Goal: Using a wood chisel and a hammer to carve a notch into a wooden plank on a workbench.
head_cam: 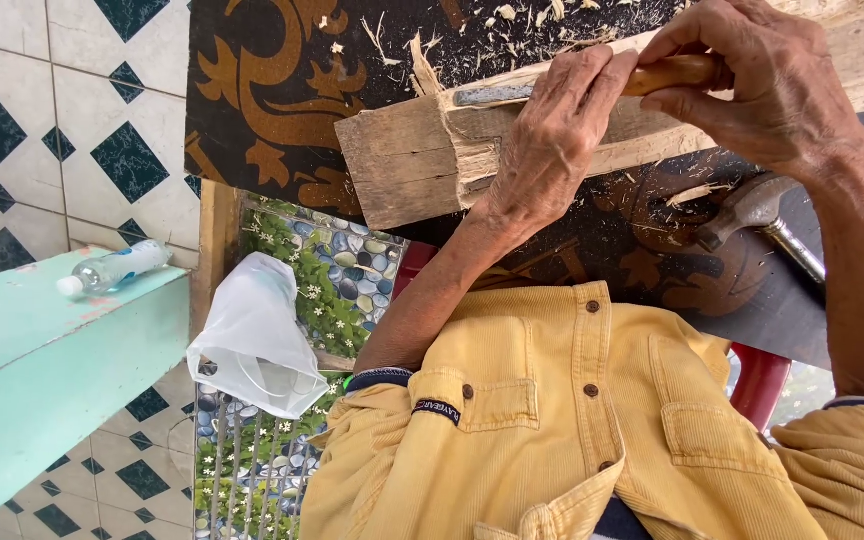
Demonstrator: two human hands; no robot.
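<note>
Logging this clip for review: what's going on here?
A person in a yellow shirt is working a chisel into a wooden block on a dark patterned tabletop. The right hand grips the wooden handle; the left hand presses on the block beside the blade. Wood shavings lie scattered around. A hammer rests on the table, untouched.

Dark tabletop point(252, 90) with brown scroll pattern carries wood block point(402, 165), hammer point(752, 210), scattered wood shavings point(532, 15).
</note>
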